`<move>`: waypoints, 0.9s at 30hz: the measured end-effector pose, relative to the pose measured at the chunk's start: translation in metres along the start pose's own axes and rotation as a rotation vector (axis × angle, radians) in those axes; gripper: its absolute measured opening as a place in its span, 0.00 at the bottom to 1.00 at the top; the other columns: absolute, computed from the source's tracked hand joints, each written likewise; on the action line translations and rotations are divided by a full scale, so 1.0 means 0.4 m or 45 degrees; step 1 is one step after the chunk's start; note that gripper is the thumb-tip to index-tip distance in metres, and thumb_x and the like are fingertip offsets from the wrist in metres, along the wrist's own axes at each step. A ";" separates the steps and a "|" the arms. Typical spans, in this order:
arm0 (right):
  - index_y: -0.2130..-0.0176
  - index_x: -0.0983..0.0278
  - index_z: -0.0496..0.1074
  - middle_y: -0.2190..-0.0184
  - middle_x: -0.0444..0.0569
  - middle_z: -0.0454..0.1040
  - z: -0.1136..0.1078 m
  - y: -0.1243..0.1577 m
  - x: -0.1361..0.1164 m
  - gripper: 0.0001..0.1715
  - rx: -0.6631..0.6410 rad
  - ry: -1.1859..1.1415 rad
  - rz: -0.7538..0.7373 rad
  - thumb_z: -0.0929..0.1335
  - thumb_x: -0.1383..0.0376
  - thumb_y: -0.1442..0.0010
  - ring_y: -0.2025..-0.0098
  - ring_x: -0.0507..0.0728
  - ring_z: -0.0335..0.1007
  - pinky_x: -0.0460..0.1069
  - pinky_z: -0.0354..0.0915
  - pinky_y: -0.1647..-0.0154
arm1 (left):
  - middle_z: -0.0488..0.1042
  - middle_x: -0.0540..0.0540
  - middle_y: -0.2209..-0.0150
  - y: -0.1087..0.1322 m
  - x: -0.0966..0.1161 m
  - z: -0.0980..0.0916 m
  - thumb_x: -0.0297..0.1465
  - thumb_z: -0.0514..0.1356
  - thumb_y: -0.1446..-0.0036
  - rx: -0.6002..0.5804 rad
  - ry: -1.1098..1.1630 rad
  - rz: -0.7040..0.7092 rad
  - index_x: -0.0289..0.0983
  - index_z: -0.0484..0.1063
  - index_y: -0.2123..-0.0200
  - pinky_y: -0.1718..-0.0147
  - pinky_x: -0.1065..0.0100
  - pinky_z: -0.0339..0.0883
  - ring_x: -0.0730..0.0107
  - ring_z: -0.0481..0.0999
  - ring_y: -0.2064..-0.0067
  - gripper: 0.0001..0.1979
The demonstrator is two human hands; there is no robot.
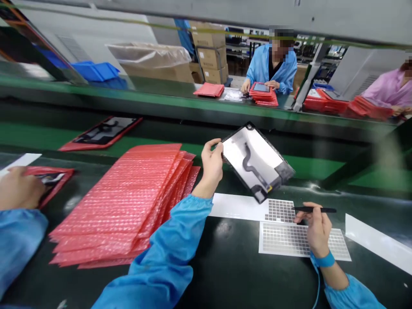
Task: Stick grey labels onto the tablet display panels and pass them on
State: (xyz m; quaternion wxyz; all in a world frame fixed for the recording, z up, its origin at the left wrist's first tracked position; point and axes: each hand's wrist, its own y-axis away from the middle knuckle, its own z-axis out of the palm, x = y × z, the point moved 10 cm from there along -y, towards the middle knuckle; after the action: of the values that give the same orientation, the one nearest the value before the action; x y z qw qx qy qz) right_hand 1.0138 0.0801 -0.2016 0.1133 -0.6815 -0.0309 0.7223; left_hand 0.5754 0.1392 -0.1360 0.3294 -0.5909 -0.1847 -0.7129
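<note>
My left hand [212, 165] pinches the left corner of a tablet screen panel [236, 150], raised and tilted above the table. The panel's silvery back faces me, with a dark curved flex cable on it and black corners. In my right hand [318, 229] is a pair of black tweezers [325, 210], lying level with the tip pointing left. Below that hand lies a sheet of small grey square stickers [283, 236], partly covered by the wrist. A white sheet [238, 206] with a grid of squares at its right end lies behind it. My right wrist wears a blue strap [323, 260].
A pile of red bubble-wrap bags [122, 201] stands left of my left arm. Another person's hand [21, 189] is at the far left by a red bag. A panel on a red bag [103, 133] lies on the green belt. White paper [380, 242] lies right.
</note>
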 end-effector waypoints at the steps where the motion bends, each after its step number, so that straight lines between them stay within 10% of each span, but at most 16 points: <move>1: 0.52 0.63 0.75 0.76 0.46 0.80 0.003 -0.001 0.004 0.21 -0.013 -0.008 0.018 0.66 0.48 0.24 0.77 0.57 0.78 0.51 0.75 0.74 | 0.68 0.54 0.73 0.018 0.006 -0.021 0.40 0.65 0.37 0.001 -0.007 0.006 0.39 0.73 0.51 0.77 0.75 0.63 0.75 0.69 0.75 0.16; 9: 0.48 0.60 0.72 0.66 0.50 0.84 0.093 0.023 0.004 0.17 -0.356 0.119 0.096 0.68 0.51 0.24 0.67 0.59 0.84 0.54 0.80 0.66 | 0.62 0.57 0.81 0.228 -0.081 -0.118 0.45 0.69 0.41 -0.257 -0.253 -0.149 0.38 0.77 0.58 0.83 0.74 0.46 0.77 0.55 0.82 0.17; 17: 0.49 0.62 0.73 0.68 0.50 0.83 0.157 0.057 0.034 0.20 -0.543 0.296 0.191 0.67 0.48 0.24 0.72 0.57 0.82 0.50 0.77 0.74 | 0.67 0.54 0.78 0.276 -0.135 -0.131 0.41 0.67 0.37 -0.355 -0.586 -0.146 0.39 0.78 0.52 0.78 0.71 0.53 0.73 0.61 0.79 0.16; 20: 0.49 0.63 0.73 0.68 0.50 0.83 0.159 0.057 0.046 0.22 -0.542 0.329 0.208 0.67 0.47 0.25 0.72 0.57 0.82 0.50 0.77 0.75 | 0.77 0.45 0.62 0.302 -0.076 -0.131 0.41 0.67 0.37 -0.338 -0.904 0.062 0.39 0.72 0.39 0.62 0.60 0.72 0.60 0.77 0.63 0.25; 23: 0.50 0.63 0.72 0.69 0.50 0.83 0.158 0.054 0.047 0.22 -0.528 0.354 0.218 0.66 0.46 0.24 0.72 0.57 0.82 0.49 0.76 0.76 | 0.73 0.34 0.39 0.370 0.008 -0.099 0.40 0.63 0.33 -0.418 -1.242 0.427 0.39 0.68 0.35 0.40 0.44 0.70 0.43 0.73 0.38 0.26; 27: 0.50 0.62 0.71 0.70 0.49 0.83 0.161 0.054 0.042 0.22 -0.532 0.391 0.228 0.66 0.47 0.24 0.73 0.57 0.82 0.49 0.76 0.77 | 0.71 0.35 0.33 0.538 0.040 -0.013 0.34 0.58 0.28 -0.911 -1.229 0.710 0.40 0.69 0.36 0.35 0.47 0.70 0.46 0.70 0.31 0.20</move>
State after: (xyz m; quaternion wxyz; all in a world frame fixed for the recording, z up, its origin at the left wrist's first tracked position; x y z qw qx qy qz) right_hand 0.9467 0.0696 -0.2180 -0.0908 -0.7918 -0.1013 0.5955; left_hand 0.7185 -0.0220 -0.1490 0.1654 -0.9427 0.0965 -0.2734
